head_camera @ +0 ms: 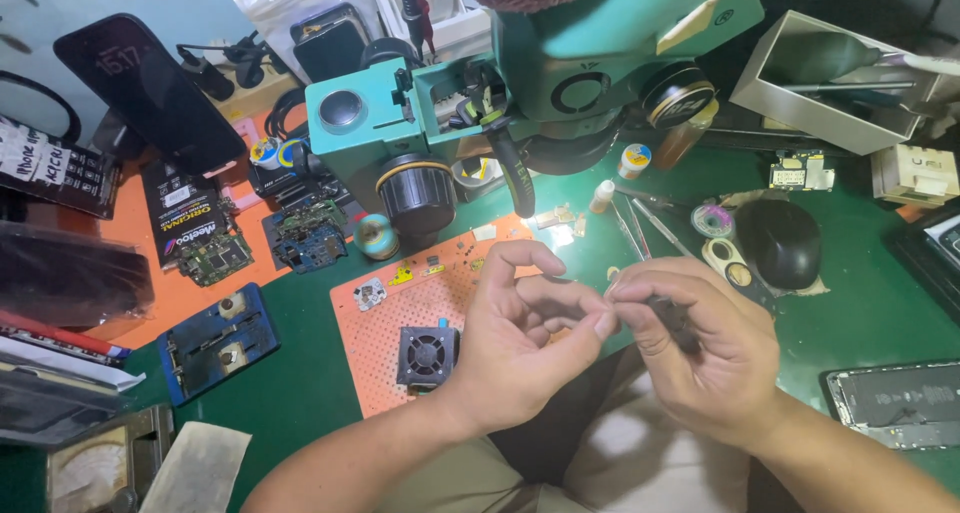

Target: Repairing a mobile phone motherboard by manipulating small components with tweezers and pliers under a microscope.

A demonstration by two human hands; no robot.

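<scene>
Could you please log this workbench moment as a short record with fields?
Setting: green bench mat under a teal microscope
Left hand: fingertips pinched toward the right hand, item too small to tell
Right hand: gripping a dark slim tool
Under hands: orange perforated pad with a small square fan
Left of pad: blue board holder
Right: black mouse

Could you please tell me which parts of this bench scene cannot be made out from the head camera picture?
- What the left hand and right hand pinch between them: head view, hidden by the fingertips and too small.
- The dark tool in the right hand: mostly covered by its fingers.
- The microscope: its top is cut off by the upper edge.
- The opened phone: cut off by the right edge.
</scene>
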